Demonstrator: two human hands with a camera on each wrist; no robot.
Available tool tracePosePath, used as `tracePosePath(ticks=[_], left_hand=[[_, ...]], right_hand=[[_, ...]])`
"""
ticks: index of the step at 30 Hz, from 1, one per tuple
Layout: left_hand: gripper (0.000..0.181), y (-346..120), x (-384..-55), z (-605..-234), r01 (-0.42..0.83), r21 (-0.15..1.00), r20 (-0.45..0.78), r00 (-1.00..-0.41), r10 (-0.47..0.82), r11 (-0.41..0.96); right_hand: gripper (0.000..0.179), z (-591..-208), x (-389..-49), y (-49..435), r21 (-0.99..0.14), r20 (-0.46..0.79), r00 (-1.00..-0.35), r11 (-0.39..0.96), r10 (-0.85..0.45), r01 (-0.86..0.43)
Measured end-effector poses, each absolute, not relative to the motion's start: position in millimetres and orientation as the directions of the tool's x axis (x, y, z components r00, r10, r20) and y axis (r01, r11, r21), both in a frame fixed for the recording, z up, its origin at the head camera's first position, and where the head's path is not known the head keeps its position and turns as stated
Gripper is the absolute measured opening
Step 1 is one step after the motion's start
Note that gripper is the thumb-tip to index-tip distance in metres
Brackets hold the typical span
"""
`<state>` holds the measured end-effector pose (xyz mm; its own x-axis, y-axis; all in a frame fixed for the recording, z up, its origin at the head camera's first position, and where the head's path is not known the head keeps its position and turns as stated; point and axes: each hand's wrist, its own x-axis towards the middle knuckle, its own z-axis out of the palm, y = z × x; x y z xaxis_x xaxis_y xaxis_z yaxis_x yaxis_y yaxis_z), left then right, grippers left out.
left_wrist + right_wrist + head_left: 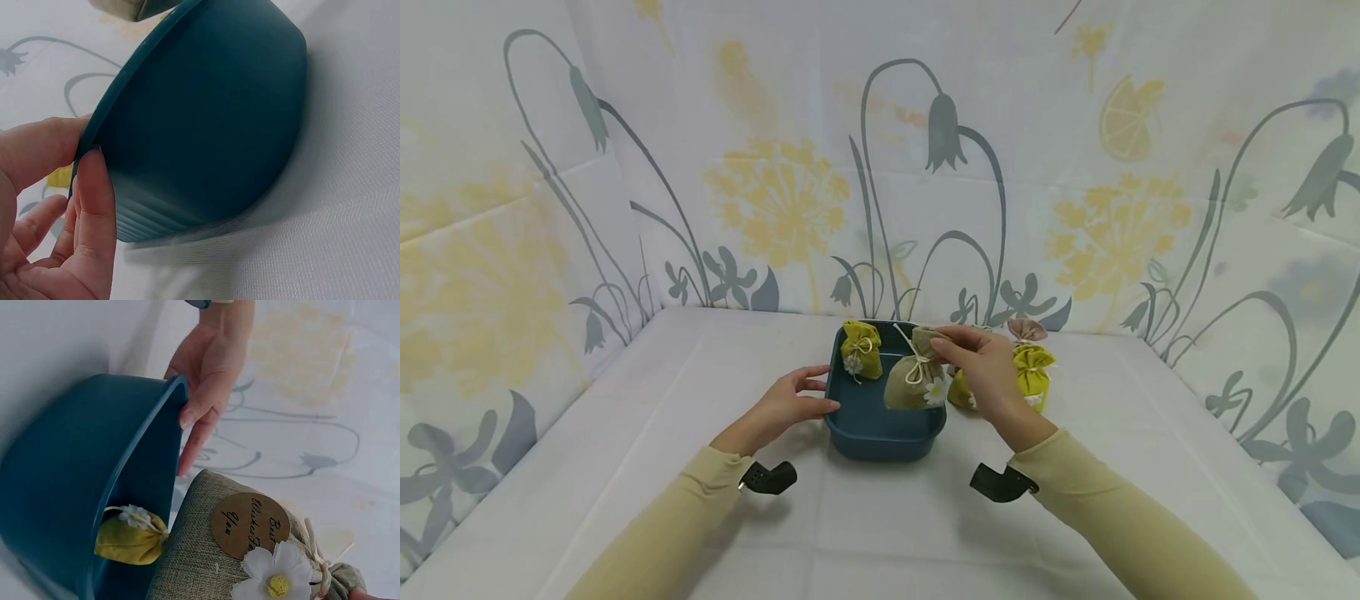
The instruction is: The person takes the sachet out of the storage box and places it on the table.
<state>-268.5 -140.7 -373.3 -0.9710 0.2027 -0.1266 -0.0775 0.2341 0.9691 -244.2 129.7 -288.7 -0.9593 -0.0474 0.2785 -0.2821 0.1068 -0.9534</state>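
Observation:
My right hand [992, 375] pinches a grey-green drawstring pouch [910, 382] by its gathered top. The pouch hangs over the right part of a dark blue plastic basin [880, 447]. In the right wrist view, the pouch carries a white fabric flower [275, 575] and a round brown tag [250, 524] with handwriting-style print. At the basin's left side, my left hand [782, 404] holds the rim, thumb and fingers at its edge. A yellow-green pouch [861, 350] with a cream cord lies inside the basin, toward its far left corner.
Right of the basin, partly behind my right hand, stand a bright yellow-green pouch [1033, 375], a darker yellow pouch [961, 392] and a pinkish pouch [1027, 330]. A white cloth [737, 342] covers the table. Flower-printed fabric [790, 100] rises behind and at both sides.

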Motion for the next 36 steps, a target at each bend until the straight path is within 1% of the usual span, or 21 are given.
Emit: tracePosePath(ticks=[4,7,14,19,21,23,26,28,31,36], left_hand=[[0.071,-141.8,-268.6,-373.8,-0.079,0.970,-0.129,-0.970,0.208,0.231],[0.071,-142.1,-268.6,-374.4,-0.077,0.970,-0.128,-0.968,0.214,0.230],[0.070,-142.1,-268.9,-372.9,-0.072,0.971,-0.122,-0.970,0.212,0.230],[0.071,-141.9,-269.1,-372.7,-0.068,0.971,-0.120,-0.968,0.221,0.231],[0.071,-141.9,-268.9,-371.9,-0.067,0.970,-0.119,-0.969,0.218,0.234],[0.071,-141.7,-268.5,-371.5,-0.065,0.970,-0.117,-0.969,0.215,0.236],[0.071,-141.9,-268.1,-371.1,-0.068,0.969,-0.119,-0.970,0.212,0.237],[0.070,-142.0,-268.0,-371.3,-0.072,0.968,-0.123,-0.971,0.204,0.241],[0.071,-142.2,-267.9,-371.2,-0.075,0.966,-0.126,-0.972,0.197,0.247],[0.071,-142.3,-267.8,-371.5,-0.077,0.967,-0.128,-0.972,0.199,0.245]], right_hand=[[0.028,-289.2,-238.3,139.6,-0.951,0.299,-0.954,0.078,-0.032,-0.300],[0.028,-291.2,-235.9,148.4,-0.948,0.309,-0.951,0.082,-0.010,-0.309],[0.029,-299.1,-233.3,168.9,-0.937,0.328,-0.943,0.146,0.062,-0.316],[0.027,-304.1,-230.7,182.0,-0.943,0.327,-0.933,0.113,0.151,-0.312],[0.022,-305.8,-230.4,188.4,-0.939,0.341,-0.926,0.096,0.162,-0.329],[0.022,-308.0,-230.0,195.4,-0.936,0.349,-0.923,0.106,0.163,-0.335],[0.022,-312.1,-229.1,205.3,-0.940,0.334,-0.925,0.129,0.179,-0.315],[0.027,-315.3,-228.7,211.2,-0.950,0.307,-0.930,0.131,0.204,-0.285],[0.027,-319.8,-228.2,220.3,-0.958,0.280,-0.931,0.137,0.236,-0.253],[0.021,-326.5,-227.6,236.1,-0.961,0.258,-0.931,0.168,0.259,-0.219]])
